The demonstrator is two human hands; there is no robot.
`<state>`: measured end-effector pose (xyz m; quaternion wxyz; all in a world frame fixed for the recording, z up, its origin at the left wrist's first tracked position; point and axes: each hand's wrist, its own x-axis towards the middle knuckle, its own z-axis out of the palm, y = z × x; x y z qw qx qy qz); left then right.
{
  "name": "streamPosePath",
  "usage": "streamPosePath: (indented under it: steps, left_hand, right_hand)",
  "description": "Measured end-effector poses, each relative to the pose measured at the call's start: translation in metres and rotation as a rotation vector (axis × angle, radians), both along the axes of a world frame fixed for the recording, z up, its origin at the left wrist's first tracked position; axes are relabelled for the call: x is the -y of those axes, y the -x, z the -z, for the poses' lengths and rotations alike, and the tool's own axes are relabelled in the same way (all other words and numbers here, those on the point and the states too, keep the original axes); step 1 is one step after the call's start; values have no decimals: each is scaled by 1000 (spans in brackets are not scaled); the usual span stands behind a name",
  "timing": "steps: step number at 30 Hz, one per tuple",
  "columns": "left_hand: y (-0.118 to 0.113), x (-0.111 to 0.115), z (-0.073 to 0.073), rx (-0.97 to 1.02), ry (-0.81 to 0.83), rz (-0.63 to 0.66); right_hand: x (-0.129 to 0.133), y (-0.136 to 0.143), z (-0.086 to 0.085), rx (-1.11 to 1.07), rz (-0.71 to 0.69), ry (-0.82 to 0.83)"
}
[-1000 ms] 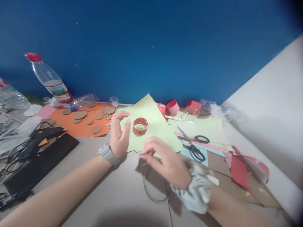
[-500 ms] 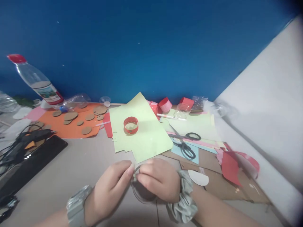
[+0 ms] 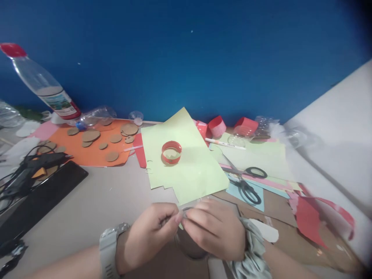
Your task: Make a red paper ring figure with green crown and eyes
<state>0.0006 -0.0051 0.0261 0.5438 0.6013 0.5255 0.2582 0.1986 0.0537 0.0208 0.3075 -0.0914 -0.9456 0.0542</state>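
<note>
Over the grey tabletop [image 3: 124, 193], near the pale-green paper sheet [image 3: 194, 170], our left hand [image 3: 149, 234] pinches tight and our right hand [image 3: 215, 228] curls closed at the rim of a thin greyish ring [image 3: 192, 256], which we should grip lightly lest it bend.

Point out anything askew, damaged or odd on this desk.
The pale green sheet lies askew, its near left edge stepped and jagged instead of straight. On the right, the scissors lie with blades apart across layered papers.
</note>
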Motion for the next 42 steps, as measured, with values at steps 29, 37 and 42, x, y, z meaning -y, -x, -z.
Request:
streamPosePath:
  steps: [29,37,42]
  left_hand:
    - [15,-21,-15,-298,-401,66]
    - [3,-49,-12,-629,-647,332]
    - [1,-62,3,-558,-674,290]
  right_hand:
    - [-11,-1,-51,739,234,456]
    - [-8,-3,-78,769,318,504]
    - [-5,-8,-89,784,367,473]
